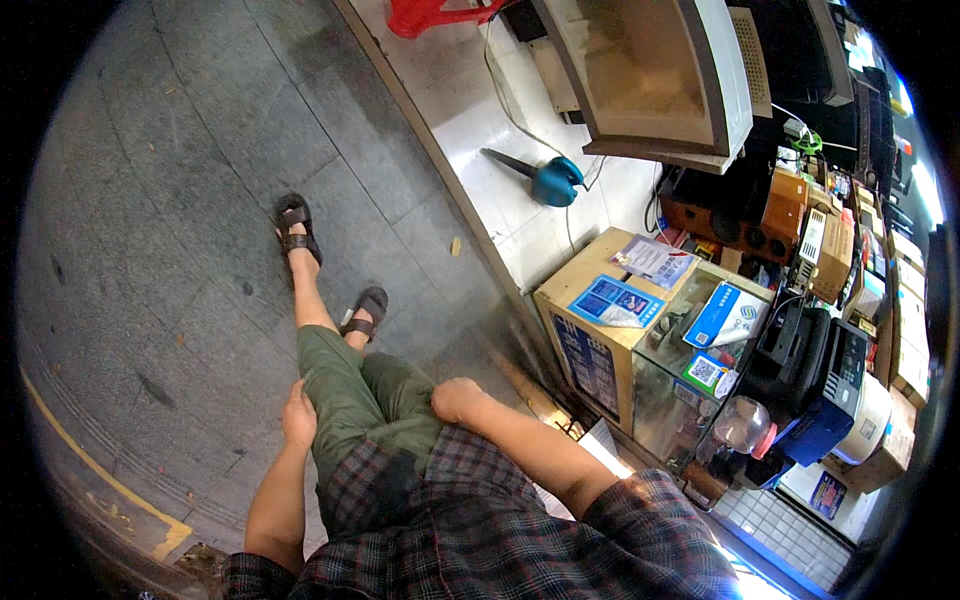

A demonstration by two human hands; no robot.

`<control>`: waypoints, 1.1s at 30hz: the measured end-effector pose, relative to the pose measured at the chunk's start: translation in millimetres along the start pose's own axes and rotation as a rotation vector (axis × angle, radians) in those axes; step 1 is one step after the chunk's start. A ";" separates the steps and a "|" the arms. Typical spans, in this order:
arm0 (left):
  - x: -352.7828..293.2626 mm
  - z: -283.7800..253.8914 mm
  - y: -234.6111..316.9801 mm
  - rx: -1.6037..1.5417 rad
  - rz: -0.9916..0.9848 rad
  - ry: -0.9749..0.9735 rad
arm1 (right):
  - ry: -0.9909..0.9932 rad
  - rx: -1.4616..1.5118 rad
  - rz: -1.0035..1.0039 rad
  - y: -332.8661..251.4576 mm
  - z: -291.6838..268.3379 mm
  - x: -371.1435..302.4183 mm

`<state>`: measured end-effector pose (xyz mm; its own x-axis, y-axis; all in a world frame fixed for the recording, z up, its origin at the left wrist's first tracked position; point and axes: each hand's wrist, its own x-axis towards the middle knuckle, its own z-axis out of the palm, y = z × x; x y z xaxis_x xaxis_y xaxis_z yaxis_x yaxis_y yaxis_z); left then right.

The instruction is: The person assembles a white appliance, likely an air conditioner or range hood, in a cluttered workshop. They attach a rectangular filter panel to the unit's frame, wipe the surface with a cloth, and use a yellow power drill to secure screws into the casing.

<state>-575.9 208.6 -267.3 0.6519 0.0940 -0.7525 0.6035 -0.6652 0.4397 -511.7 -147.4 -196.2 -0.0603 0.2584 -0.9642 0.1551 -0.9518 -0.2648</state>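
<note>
While blue-and-white labels lie centre-right, plain green shorts hang creased.
Right grip curled fist-like; left grip, can't tell.

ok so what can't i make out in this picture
All in the head view:
- Right hand: palm hidden by the hand itself; can't tell whether it holds anything.
- Left hand: palm likewise hidden by the hand itself.
- Red plastic object: cut off by the top edge.
- Far-right boxes: markings too small.

Left hand, curled right hand, green cloth shorts between
I see brown strapped sandals on grey paving, a teal plastic blower on white tiles.
</note>
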 end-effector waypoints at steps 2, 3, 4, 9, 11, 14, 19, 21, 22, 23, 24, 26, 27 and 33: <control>-3.9 4.0 -22.5 0.030 0.064 -0.003 | -0.002 -0.071 0.035 -9.5 -31.6 -8.6; 10.5 7.3 -33.3 0.036 0.119 0.030 | 0.109 -0.049 0.051 -10.5 -28.8 -6.6; 20.5 4.9 -49.9 0.030 0.187 0.059 | 0.223 -0.026 0.065 -10.8 -31.1 -8.3; 51.0 -7.3 -69.6 -0.406 -0.274 0.022 | 0.412 0.241 0.047 -20.0 -65.9 -38.5; 48.8 -27.4 -47.9 -0.659 -0.377 0.059 | 0.476 0.345 0.035 -17.5 -68.8 -40.4; 49.2 -21.0 -77.3 -0.568 -0.294 0.142 | 0.503 0.470 0.041 -16.3 -72.5 -44.0; 35.4 -17.4 -89.4 -0.476 -0.413 0.025 | 0.486 0.513 0.104 6.7 -58.8 -22.3; 33.2 -15.9 -87.5 -0.456 -0.432 0.009 | 0.472 0.527 0.090 11.1 -60.0 -17.4; 33.4 -18.8 -75.9 -0.463 -0.414 -0.006 | 0.468 0.532 0.083 11.9 -63.9 -16.5; 34.1 -23.5 -64.8 -0.469 -0.396 -0.022 | 0.470 0.549 0.086 11.7 -67.0 -16.3; 35.9 -26.6 -61.6 -0.480 -0.372 -0.008 | 0.470 0.570 0.088 8.3 -72.0 -19.8; 40.8 -33.8 -54.9 -0.499 -0.324 0.018 | 0.462 0.575 0.073 1.8 -85.0 -24.5; 43.6 -39.3 -47.4 -0.537 -0.360 0.009 | 0.458 0.553 0.060 1.2 -94.5 -24.7; 68.9 -92.1 -0.8 -0.563 -0.412 -0.048 | 0.485 0.617 0.024 -8.4 -133.7 -52.9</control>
<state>-489.1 283.9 -274.4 0.3059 0.2142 -0.9276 0.9517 -0.0961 0.2916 -378.0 -130.9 -145.3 0.3958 0.1446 -0.9069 -0.4336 -0.8411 -0.3233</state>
